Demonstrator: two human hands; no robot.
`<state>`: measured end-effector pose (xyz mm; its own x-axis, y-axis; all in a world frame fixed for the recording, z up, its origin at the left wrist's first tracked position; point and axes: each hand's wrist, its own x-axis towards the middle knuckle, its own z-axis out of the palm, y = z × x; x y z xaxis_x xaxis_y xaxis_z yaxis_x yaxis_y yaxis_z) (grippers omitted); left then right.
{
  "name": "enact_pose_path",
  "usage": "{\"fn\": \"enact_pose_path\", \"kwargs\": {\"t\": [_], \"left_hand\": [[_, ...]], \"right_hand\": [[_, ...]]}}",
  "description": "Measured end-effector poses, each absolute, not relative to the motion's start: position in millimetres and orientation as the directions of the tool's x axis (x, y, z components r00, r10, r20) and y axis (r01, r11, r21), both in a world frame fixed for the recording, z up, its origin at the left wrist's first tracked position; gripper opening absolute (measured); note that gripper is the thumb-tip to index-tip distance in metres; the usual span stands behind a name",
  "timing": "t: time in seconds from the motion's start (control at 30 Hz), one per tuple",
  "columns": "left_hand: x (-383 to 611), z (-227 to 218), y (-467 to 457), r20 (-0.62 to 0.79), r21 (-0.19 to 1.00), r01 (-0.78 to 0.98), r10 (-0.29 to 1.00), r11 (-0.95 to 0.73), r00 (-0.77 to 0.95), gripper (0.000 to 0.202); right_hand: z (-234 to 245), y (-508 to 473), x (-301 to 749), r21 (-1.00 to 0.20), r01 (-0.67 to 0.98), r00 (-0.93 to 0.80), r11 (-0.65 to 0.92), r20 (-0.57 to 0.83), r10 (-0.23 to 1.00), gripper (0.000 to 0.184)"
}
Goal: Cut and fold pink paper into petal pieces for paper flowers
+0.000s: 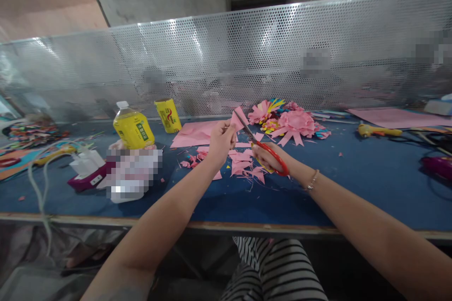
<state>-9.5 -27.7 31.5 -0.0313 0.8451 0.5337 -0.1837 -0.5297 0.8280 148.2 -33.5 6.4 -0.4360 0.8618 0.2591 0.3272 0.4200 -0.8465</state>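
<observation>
Our L hand pinches pink paper pc at its 1 o'clock; our R hand grips red-handled scissors, blades twd 11 o'clock. Pink flower at R hand's 1–2 o'clock.

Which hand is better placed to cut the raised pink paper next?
Probably the right hand: it holds the red-handled scissors, blades at the pink paper, while the left hand is busy pinching that piece.

Left hand pinches pink paper, right hand holds red scissors at it, scraps below on blue table, paper flowers beyond, yellow bottle leftward.
</observation>
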Motion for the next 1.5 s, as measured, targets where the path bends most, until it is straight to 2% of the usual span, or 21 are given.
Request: {"fn": "enact_pose_path", "kwargs": {"t": [0.1,0.27,0.5,0.73,1.03,1.5], "left_hand": [[-10,32,-27,0.527,0.830,-0.194,0.849,-0.523,-0.033,0.013],[-9,34,-29,0.500,0.839,-0.228,0.866,-0.494,-0.034,0.013],[-8,34,-31,0.476,0.854,-0.233,0.879,-0.465,-0.009,0.016],[-4,34,-35,0.447,0.874,-0.234,0.894,-0.426,0.040,0.019],[-3,34,-37,0.431,0.869,-0.279,0.902,-0.408,0.026,0.019],[-4,33,-38,0.409,0.890,-0.239,0.911,-0.388,0.043,0.020]], "right_hand": [[9,-35,146,-0.836,0.368,-0.419,0.406,0.240,0.876,0.040],[10,-37,141,-0.878,0.387,-0.328,0.280,0.153,0.932,0.037],[12,-43,139,-0.965,0.211,-0.429,0.154,0.050,0.902,0.039],[15,-49,140,-0.972,0.129,-0.477,0.196,0.113,0.872,0.043],[16,-47,140,-0.969,0.147,-0.495,0.196,0.100,0.863,0.041],[15,-46,137,-0.968,0.184,-0.434,0.172,0.077,0.898,0.041]]}}
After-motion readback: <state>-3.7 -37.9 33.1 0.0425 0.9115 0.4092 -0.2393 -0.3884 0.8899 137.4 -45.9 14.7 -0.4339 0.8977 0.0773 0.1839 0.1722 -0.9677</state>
